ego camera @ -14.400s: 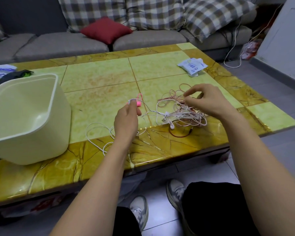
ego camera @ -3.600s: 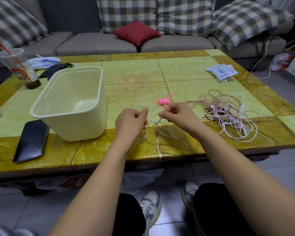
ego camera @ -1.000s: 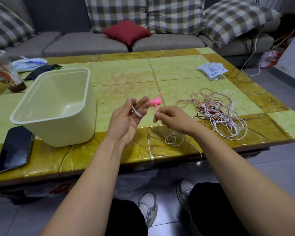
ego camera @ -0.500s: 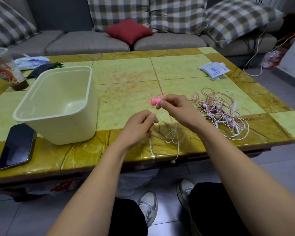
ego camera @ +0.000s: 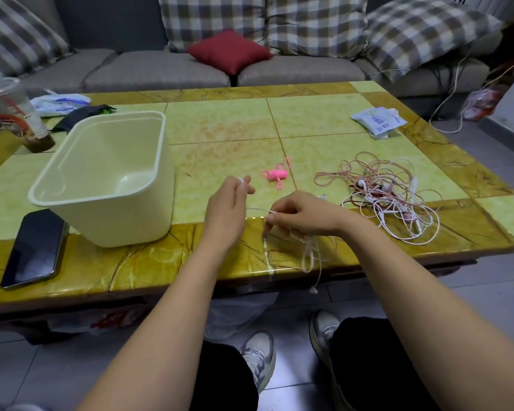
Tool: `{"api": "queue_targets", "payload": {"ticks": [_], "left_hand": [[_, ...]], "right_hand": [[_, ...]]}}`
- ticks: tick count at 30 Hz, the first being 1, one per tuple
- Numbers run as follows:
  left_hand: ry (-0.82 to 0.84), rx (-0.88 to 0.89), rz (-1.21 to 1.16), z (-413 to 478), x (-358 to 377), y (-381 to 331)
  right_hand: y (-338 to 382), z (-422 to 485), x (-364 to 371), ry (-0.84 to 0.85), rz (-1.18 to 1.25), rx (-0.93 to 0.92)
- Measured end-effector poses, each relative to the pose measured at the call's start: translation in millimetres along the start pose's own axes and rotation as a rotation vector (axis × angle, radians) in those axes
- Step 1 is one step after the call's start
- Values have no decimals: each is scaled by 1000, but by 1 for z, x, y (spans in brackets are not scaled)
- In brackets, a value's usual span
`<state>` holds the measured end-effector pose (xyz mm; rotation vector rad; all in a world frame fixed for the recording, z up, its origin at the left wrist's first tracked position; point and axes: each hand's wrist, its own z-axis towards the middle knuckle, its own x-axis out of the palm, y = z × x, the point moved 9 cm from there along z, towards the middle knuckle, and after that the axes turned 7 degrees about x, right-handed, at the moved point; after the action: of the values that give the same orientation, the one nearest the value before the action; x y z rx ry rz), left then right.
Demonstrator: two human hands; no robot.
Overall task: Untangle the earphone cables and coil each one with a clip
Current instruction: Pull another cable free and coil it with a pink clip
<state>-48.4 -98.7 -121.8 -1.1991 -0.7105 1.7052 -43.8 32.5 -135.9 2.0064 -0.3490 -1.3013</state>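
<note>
A white earphone cable (ego camera: pixel 309 252) runs between both my hands over the table's front edge. My left hand (ego camera: pixel 227 207) pinches one end of it up near its fingertips. My right hand (ego camera: pixel 300 218) grips a bunch of its loops, which hang down past the edge with an earbud dangling. A pink earphone (ego camera: pixel 276 174), wound into a small bundle, lies on the table just beyond my hands. To the right sits a tangled heap of pink, white and red cables (ego camera: pixel 389 197).
A cream plastic bin (ego camera: pixel 101 179) stands left of my hands, with a black phone (ego camera: pixel 34 247) in front of it. A plastic drink cup (ego camera: pixel 15 114) is at the far left, a white packet (ego camera: pixel 379 120) at the back right. A sofa with cushions lies behind the table (ego camera: pixel 226 126).
My left hand has risen and moved away from the right, drawing a stretch of white cable taut between them. My right hand has dropped lower, towards the table's front edge, with the loops.
</note>
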Motion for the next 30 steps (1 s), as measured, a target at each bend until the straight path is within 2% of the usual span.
{"api": "queue_targets", "payload": {"ticks": [2,5,7,9,12,14,17,19,22,24,25,27,30], "left_hand": [[128,64,122,-2,11,-1],[326,52,30,-11,30,-8],[330,61,29,-11,32,-12],[192,33,-18,-4,22,-11],[-154,-130,-256,5,-13,7],[-301,-226,-366,2,-27,21],[-351,-286,-394,-3,-25,27],[-363,-303,-382,-4,-24,28],[-316,-338,-381,-2,-21,36],[-248,-351,-353,-2,-16,41],[-216,-349,-331,-2,-13,42],[-156,-337,-297,-2,-6,39],[-88,-309,-315,-1,4,32]], "right_hand": [[5,-4,-19,-133,56,-44],[5,-10,-45,-302,243,-86],[1,-11,-47,-315,303,-61],[-6,-10,-41,-235,322,-13],[-12,-11,-38,-140,288,33],[-11,-14,-55,-256,402,6],[-14,-18,-81,-460,605,-59],[-23,-13,-77,-493,478,1],[-54,-1,-68,-514,-4,251],[-52,-1,-69,-561,-202,295],[-41,-2,-70,-589,-195,226],[-9,-6,-62,-568,-27,17],[19,-2,-29,-353,107,-72]]}}
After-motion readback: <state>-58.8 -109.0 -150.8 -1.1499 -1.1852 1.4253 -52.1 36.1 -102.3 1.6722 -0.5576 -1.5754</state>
